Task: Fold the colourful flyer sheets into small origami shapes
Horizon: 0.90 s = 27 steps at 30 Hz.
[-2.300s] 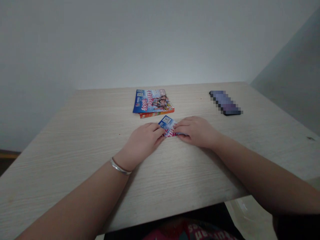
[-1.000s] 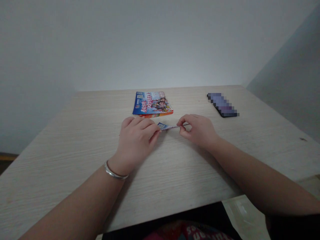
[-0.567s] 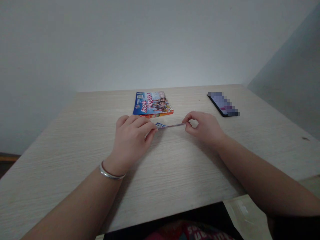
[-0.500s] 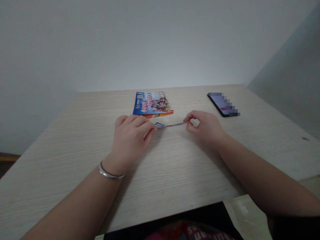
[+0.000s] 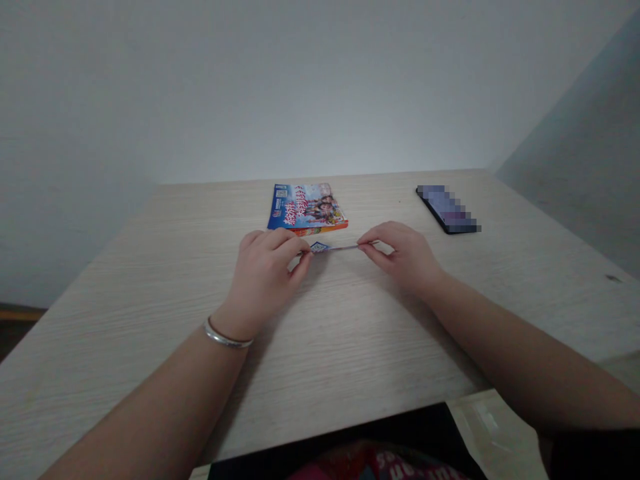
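Observation:
Between my two hands stretches a thin printed paper (image 5: 320, 248), seen almost edge-on, with a blue-bordered code-like pattern near its left end. My left hand (image 5: 267, 270), with a silver bangle at the wrist, pinches that left end between thumb and fingers. On the other side, my right hand (image 5: 405, 257) grips the paper's right part between thumb and forefinger. The paper is held just over the table, and most of its face is hidden by the angle. Behind it lies a colourful leaflet (image 5: 307, 205), blue and red with white-edged lettering, on top of an orange printed piece (image 5: 325, 230).
A dark-edged phone (image 5: 445, 208) lies at the back right, its screen partly blurred out. The pale wood-grain table (image 5: 340, 347) meets a white wall (image 5: 320, 87) at its far edge. Dark clothing shows at the bottom edge.
My right hand has shifted slightly left along the paper, its pinch closer to my left hand. My left hand has barely moved. The leaflet and phone stay put.

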Available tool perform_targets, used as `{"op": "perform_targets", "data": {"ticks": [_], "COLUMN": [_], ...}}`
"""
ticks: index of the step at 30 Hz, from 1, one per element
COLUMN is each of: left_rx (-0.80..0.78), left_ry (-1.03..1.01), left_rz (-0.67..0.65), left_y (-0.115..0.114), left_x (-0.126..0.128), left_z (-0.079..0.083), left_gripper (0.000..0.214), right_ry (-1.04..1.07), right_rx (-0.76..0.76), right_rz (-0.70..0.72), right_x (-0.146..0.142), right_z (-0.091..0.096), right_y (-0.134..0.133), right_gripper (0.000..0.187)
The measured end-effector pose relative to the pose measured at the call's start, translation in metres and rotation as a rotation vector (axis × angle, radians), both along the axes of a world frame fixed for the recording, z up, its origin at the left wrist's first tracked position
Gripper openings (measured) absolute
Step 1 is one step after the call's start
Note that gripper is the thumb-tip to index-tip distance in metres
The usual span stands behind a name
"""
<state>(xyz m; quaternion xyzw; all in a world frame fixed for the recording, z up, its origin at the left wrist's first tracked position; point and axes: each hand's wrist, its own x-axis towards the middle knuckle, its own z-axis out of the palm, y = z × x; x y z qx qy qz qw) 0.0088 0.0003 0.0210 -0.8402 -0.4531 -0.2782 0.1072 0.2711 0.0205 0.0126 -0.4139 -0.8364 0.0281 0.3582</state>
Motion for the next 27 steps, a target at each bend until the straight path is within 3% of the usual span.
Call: {"op": "perform_targets", "data": {"ticks": [5, 13, 27], "left_rx": [0.011, -0.059, -0.030], "left_ry": [0.014, -0.034, 0.092], "left_rz": [-0.016, -0.146, -0.119], "left_y": [-0.001, -0.001, -0.003], "left_x": [0.005, 0.019, 0.021], "left_z": [-0.002, -0.011, -0.005], "left_gripper": [0.014, 0.014, 0.008], "right_ry": [-0.113, -0.306, -0.243], "right_rx": [0.051, -0.036, -0.083], "right_rz": [0.019, 0.063, 0.077], "right_x": [-0.011, -0.036, -0.033], "right_z": [0.003, 0.007, 0.005], "right_y": [-0.005, -0.013, -0.013], "right_gripper": [0.011, 0.015, 0.012]}}
